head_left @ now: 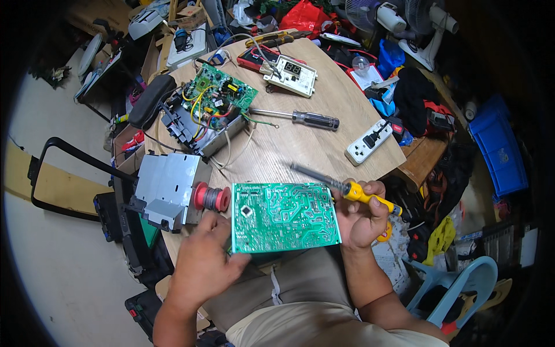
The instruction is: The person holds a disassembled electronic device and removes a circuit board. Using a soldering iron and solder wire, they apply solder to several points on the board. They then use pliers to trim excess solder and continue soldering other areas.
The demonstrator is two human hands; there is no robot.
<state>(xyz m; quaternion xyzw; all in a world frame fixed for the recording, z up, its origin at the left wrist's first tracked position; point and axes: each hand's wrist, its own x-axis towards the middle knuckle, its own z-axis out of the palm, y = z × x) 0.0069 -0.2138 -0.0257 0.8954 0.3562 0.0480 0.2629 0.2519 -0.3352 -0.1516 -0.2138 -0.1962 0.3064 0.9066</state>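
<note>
A green circuit board [283, 220], its soldered underside up, lies level above my lap at the table's near edge. My left hand [205, 254] is at its left edge, fingers curled and thumb by the lower left corner. A red spool of solder wire [212, 198] sits just beyond those fingers. In my right hand [363, 220] is a yellow-handled soldering iron [370, 199], its metal shaft slanting up and left over the board's far edge. The same palm rests against the board's right side. Some fingers are hidden behind the board.
Across the wooden table [324, 69] are an opened unit with a wired circuit board [217, 95], a display panel [292, 75], a screwdriver [315, 120] and a white power strip [370, 141]. A grey metal housing [166, 188] stands left. A light blue chair [457, 289] is at right.
</note>
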